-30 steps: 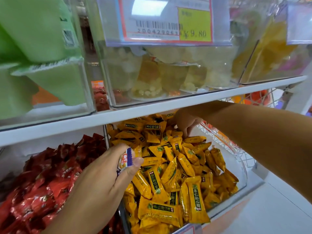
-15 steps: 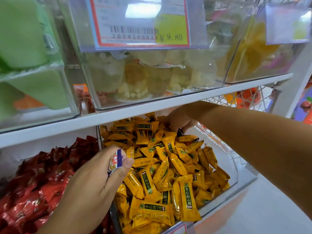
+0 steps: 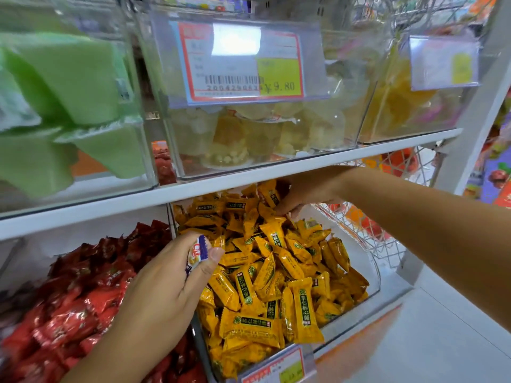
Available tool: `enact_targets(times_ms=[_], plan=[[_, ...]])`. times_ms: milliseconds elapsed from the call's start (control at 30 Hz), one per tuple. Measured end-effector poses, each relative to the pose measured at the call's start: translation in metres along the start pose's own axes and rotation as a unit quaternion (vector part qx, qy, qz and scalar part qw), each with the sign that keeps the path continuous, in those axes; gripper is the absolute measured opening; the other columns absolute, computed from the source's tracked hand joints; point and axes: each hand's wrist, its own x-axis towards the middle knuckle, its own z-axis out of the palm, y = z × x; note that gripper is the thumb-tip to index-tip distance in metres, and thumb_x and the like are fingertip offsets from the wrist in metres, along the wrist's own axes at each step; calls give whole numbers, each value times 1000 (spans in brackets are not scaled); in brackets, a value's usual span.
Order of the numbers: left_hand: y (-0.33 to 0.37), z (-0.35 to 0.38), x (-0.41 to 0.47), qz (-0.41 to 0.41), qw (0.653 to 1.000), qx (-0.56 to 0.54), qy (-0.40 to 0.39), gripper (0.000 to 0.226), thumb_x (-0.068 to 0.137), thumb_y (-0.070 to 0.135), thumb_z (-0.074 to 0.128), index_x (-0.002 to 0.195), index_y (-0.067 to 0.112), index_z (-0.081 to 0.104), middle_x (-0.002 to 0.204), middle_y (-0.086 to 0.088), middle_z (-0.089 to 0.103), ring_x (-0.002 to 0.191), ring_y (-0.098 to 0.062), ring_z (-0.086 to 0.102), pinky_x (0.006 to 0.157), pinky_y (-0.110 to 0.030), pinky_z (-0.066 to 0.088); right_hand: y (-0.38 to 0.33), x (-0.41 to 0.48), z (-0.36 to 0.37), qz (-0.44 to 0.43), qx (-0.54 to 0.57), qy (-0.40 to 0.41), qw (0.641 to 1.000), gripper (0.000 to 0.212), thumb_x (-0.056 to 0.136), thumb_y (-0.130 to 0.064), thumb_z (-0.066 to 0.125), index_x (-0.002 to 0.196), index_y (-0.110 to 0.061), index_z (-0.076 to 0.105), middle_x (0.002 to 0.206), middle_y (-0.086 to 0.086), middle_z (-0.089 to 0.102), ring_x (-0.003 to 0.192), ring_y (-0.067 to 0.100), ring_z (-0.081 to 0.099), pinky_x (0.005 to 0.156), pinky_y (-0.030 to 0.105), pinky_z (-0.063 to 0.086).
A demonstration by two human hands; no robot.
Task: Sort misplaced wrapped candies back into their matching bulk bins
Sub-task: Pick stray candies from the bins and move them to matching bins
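White-and-purple wrapped candy [image 3: 197, 254] pinched in left hand [image 3: 163, 288] grip, lower centre of frame, held over yellow candy bin [image 3: 372, 272]. Judged light, crinkly, slippery; best held by body. Right hand [image 3: 301, 193] at bin back, centre frame; grip state cannot be told.

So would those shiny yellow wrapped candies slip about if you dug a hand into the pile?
Probably. The yellow foil-wrapped candies look glossy and lie loosely heaped, so they would likely slide. Each seems small and light. Their crimped wrapper ends look floppy, though the middles seem firm.
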Motion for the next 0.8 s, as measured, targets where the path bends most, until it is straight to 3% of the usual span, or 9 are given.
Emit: enact_targets(times_ms=[133, 200, 267, 333, 400, 533, 600, 700, 800], plan=[[6, -4, -5, -29, 999, -30, 18, 44, 89, 67, 27, 79, 29, 48, 78, 5, 51, 66, -12, 49, 56, -32, 38, -31, -20, 14, -16, 42, 69, 997, 60, 85, -20, 72, 138, -24, 46, 120, -3, 57, 71, 11, 66, 71, 25, 58], [6, -7, -7, -31, 999, -26, 25, 46, 88, 69, 26, 80, 30, 48, 74, 4, 51, 69, -13, 51, 59, -35, 42, -49, -32, 27, -11, -15, 117, 993, 56, 84, -25, 73, 134, -28, 49, 105, -9, 53, 75, 12, 62, 62, 12, 49], [5, -9, -9, -44, 998, -26, 35, 46, 87, 69, 27, 81, 30, 50, 71, 6, 52, 71, -11, 52, 63, -37, 45, -57, -38, 44, -21, -35, 174, 984, 52, 80, -30, 76, 127, -27, 54, 98, -7, 49, 84, 13, 51, 63, 20, 40], [3, -11, -10, -52, 997, -36, 37, 40, 85, 65, 31, 79, 30, 49, 71, 10, 52, 69, -9, 51, 62, -35, 43, -62, -42, 60, -29, 10, 207, 978, 55, 76, -31, 79, 126, -28, 55, 99, -8, 48, 89, 10, 47, 67, 23, 37], [3, -12, -11, -54, 997, -38, 29, 37, 87, 62, 33, 77, 30, 47, 73, 18, 51, 66, -8, 49, 58, -33, 38, -64, -43, 74, -34, 67, 228, 971, 61, 76, -30, 80, 130, -31, 52, 106, -12, 48, 93, 6, 47, 66, 13, 35], [4, -12, -14, -61, 996, -53, 24, 38, 87, 62, 34, 76, 28, 46, 68, 13, 50, 62, -8, 48, 56, -31, 35, -55, -47, 93, -28, 161, 271, 948, 59, 77, -33, 78, 131, -32, 54, 127, -14, 52, 116, 6, 49, 91, 18, 39], [7, -11, -15, -67, 996, -57, 18, 39, 86, 63, 35, 76, 27, 47, 64, 5, 46, 60, -8, 46, 57, -32, 36, -52, -51, 98, -19, 196, 284, 939, 50, 80, -31, 76, 127, -32, 58, 119, -17, 53, 109, 3, 51, 82, 13, 40], [6, -10, -16, -69, 996, -58, 11, 40, 86, 64, 35, 77, 27, 48, 67, 1, 48, 62, -12, 47, 59, -34, 39, -46, -56, 100, -13, 270, 271, 924, 46, 81, -22, 76, 123, -34, 60, 96, -8, 62, 82, 21, 64, 56, 12, 46], [3, -9, -16, -75, 996, -56, 8, 39, 86, 63, 35, 78, 27, 48, 65, 3, 47, 60, -11, 46, 58, -32, 38, -42, -58, 96, -28, 273, 228, 934, 55, 83, -14, 74, 129, -38, 55, 103, -16, 58, 89, 8, 64, 67, 15, 51]])
